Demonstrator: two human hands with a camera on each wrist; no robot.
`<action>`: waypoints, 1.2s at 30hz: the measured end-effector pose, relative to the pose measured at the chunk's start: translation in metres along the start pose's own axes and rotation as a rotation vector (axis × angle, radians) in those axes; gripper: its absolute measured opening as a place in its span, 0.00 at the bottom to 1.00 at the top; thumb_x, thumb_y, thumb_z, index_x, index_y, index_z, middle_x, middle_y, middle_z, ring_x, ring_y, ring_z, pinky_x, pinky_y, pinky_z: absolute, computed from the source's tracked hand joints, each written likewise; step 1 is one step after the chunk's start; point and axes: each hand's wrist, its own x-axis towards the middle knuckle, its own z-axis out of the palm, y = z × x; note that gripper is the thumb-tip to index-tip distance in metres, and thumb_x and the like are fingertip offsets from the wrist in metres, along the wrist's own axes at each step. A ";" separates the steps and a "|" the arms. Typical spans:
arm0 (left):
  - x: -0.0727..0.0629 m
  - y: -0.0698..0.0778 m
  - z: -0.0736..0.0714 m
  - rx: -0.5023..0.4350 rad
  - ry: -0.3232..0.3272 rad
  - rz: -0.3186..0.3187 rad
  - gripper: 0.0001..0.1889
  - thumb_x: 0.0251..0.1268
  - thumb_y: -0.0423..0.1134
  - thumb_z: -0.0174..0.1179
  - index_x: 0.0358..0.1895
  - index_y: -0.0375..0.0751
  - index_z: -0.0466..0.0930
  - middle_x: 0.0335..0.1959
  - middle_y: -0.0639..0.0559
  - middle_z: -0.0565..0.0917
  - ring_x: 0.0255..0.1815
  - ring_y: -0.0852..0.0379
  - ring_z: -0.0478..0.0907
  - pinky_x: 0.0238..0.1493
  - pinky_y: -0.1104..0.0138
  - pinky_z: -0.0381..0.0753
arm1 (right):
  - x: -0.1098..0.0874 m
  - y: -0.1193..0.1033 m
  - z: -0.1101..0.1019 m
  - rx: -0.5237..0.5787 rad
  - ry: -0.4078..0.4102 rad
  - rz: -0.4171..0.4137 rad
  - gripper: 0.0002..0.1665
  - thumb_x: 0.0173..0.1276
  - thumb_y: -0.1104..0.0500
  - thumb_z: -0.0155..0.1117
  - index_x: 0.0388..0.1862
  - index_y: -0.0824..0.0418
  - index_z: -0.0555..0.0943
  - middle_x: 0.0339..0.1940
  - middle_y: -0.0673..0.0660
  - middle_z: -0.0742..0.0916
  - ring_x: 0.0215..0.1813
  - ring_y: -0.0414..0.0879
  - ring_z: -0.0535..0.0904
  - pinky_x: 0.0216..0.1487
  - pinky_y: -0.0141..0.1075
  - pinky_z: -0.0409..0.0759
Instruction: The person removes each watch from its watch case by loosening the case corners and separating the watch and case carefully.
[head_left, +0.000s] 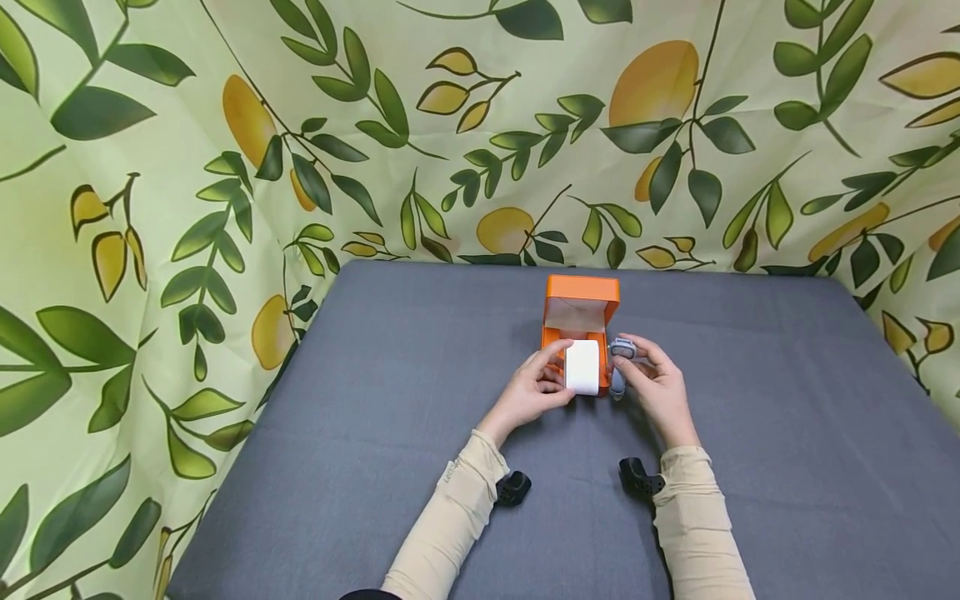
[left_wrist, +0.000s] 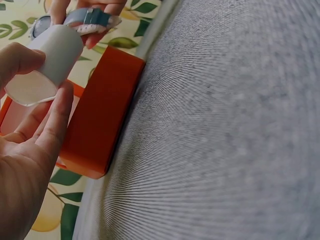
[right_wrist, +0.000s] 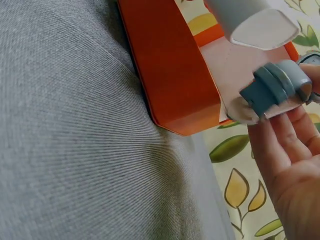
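An orange box stands on the table with its hinged lid raised, showing a pale lining. Over its front part, my left hand grips a white watch cushion, thumb and fingers at its side. The left wrist view shows the cushion as a rounded roll with a pale end face. Just right of the box, my right hand pinches a wristwatch by its case. Its blue-grey strap hangs curved in the right wrist view, the buckle end close beside the box.
Grey-blue cloth covers the table. A curtain printed with leaves and yellow fruit hangs behind and at both sides. A black wrist-worn device sits at each sleeve cuff, the left one and the right one.
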 end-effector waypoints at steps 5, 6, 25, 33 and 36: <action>0.000 0.000 0.001 0.005 0.005 0.007 0.35 0.55 0.25 0.61 0.68 0.43 0.60 0.51 0.31 0.70 0.43 0.40 0.77 0.46 0.65 0.81 | 0.001 -0.001 -0.001 -0.019 0.116 0.034 0.25 0.62 0.61 0.64 0.60 0.59 0.74 0.30 0.35 0.80 0.31 0.29 0.75 0.31 0.22 0.73; 0.000 0.000 0.001 0.006 0.005 0.009 0.35 0.55 0.25 0.61 0.68 0.42 0.60 0.51 0.30 0.70 0.43 0.40 0.77 0.45 0.65 0.81 | 0.001 -0.001 -0.002 -0.012 0.136 0.041 0.26 0.62 0.61 0.64 0.60 0.59 0.73 0.27 0.35 0.80 0.29 0.30 0.74 0.30 0.23 0.72; 0.000 0.002 0.001 -0.031 -0.026 0.008 0.36 0.57 0.25 0.60 0.69 0.43 0.58 0.51 0.31 0.69 0.44 0.41 0.76 0.47 0.64 0.80 | 0.001 0.002 -0.009 0.010 0.182 -0.001 0.21 0.63 0.67 0.61 0.57 0.63 0.75 0.22 0.39 0.77 0.23 0.31 0.70 0.26 0.23 0.68; -0.001 0.001 0.000 -0.021 -0.023 -0.003 0.36 0.57 0.26 0.60 0.69 0.43 0.58 0.51 0.32 0.69 0.44 0.41 0.77 0.48 0.61 0.81 | 0.005 0.019 -0.024 -0.151 0.114 0.071 0.25 0.65 0.64 0.60 0.61 0.60 0.70 0.32 0.42 0.78 0.27 0.25 0.72 0.29 0.21 0.71; -0.001 0.001 0.000 -0.019 -0.019 0.001 0.35 0.57 0.26 0.60 0.69 0.43 0.58 0.51 0.31 0.69 0.44 0.40 0.77 0.48 0.61 0.81 | 0.007 0.021 -0.026 -0.241 0.070 0.089 0.24 0.65 0.62 0.61 0.60 0.59 0.71 0.43 0.54 0.80 0.28 0.22 0.72 0.30 0.22 0.72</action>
